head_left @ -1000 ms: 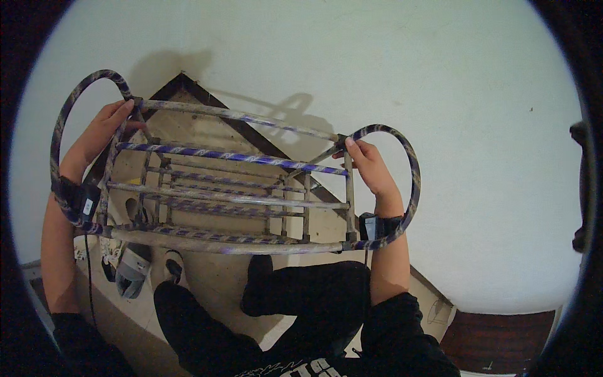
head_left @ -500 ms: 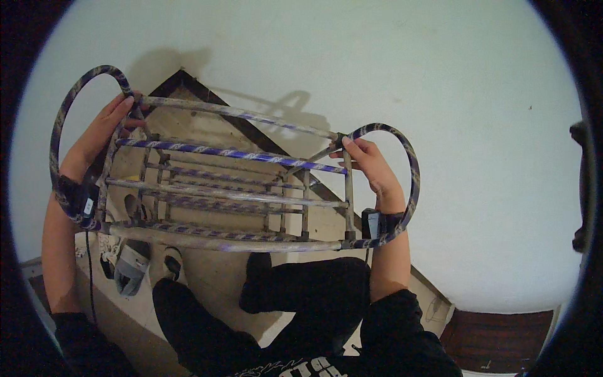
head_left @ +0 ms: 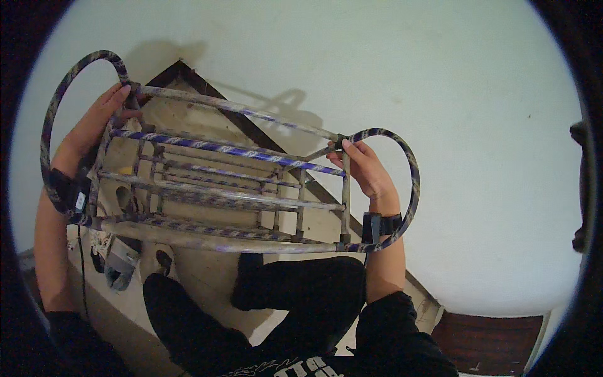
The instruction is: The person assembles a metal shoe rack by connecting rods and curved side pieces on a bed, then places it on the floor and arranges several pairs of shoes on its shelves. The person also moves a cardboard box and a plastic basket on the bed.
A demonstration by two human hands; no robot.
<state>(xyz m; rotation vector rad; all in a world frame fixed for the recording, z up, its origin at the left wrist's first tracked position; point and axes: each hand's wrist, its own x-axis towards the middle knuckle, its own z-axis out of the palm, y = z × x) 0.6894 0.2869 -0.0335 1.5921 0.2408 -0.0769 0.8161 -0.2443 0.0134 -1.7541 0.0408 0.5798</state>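
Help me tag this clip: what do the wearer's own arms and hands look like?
The left hand and right hand are gloveless. The left wrist device is black with a white label; a thin dark cable hangs below it. The right wrist device is black and boxy, on a black strap. The left sleeve and right sleeve are black, ending well short of both devices.

The rack [head_left: 232,152] hides some fingers of the left hand [head_left: 99,117] and right hand [head_left: 365,168] from us. Its lower tiers overlap too much for us to count bars. The lower edge crops the shirt [head_left: 364,366]; we cannot identify the dark object [head_left: 576,133] at the right rim.
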